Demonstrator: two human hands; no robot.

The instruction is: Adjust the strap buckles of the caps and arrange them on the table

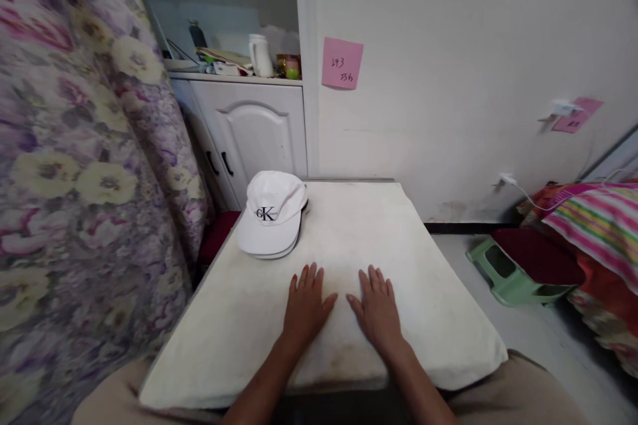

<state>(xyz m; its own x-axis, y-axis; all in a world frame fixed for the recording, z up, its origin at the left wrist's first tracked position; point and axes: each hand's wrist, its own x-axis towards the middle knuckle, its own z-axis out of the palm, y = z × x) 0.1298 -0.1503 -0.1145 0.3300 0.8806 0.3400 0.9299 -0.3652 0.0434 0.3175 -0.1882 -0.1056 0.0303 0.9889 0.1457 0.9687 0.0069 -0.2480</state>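
My left hand [306, 303] and my right hand [377, 306] lie flat, palms down, side by side on a white cloth-covered table [438, 319]. Their fingers are stretched out and hold nothing. A white cap with a dark logo [272, 212] sits at the table's far left corner, a short way beyond my left hand. It seems to rest on top of a second white cap, whose brim shows beneath it.
A floral fabric [74, 166] hangs close on the left. Behind the table stand a white cabinet [254, 133] with clutter and a white jug [260, 55], and a wall with a pink note [341, 63]. A green stool [508, 272] and striped bedding [598, 226] lie right.
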